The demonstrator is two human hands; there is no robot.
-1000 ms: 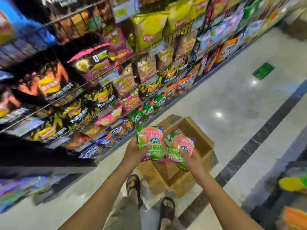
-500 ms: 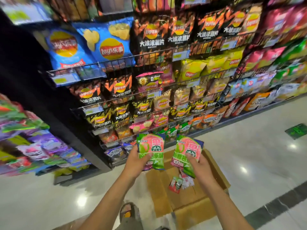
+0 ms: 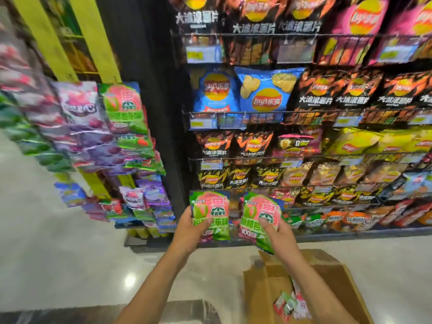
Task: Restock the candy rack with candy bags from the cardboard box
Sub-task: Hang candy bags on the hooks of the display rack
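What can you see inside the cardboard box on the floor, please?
A few small candy bags lie loose in the cardboard box. The right forearm covers much of its inside.

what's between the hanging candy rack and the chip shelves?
A black upright panel separates candy rack from chip shelves; head view.

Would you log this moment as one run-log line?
left hand: holds left candy bag; right hand: holds right candy bag; cardboard box: open, lower right; candy rack: upper left, bags hanging
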